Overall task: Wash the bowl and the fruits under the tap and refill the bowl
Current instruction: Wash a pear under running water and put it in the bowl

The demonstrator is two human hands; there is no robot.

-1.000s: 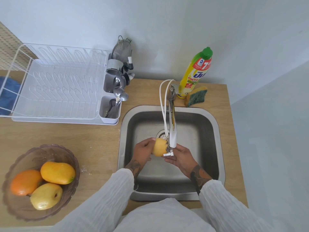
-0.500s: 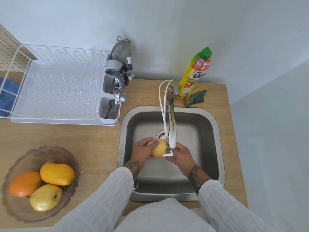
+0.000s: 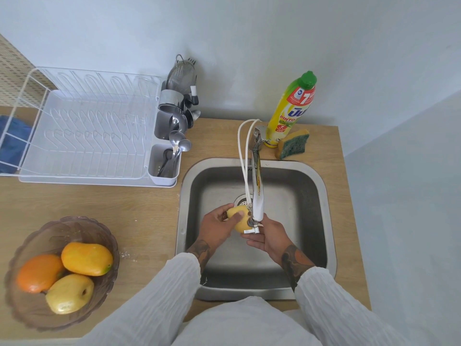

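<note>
Left hand (image 3: pixel 216 227) clamps the small round yellow fruit (image 3: pixel 238 219) under the chrome tap spout (image 3: pixel 257 196), right hand (image 3: pixel 269 237) cupped slack beneath; wet, firm, probably slippery, so wrap its middle.

Standing against a plain pale wall (image 3: pixel 249 33), carrying a wooden counter (image 3: pixel 87 203) under soft, even light, meeting a pale floor (image 3: pixel 411 221).
</note>
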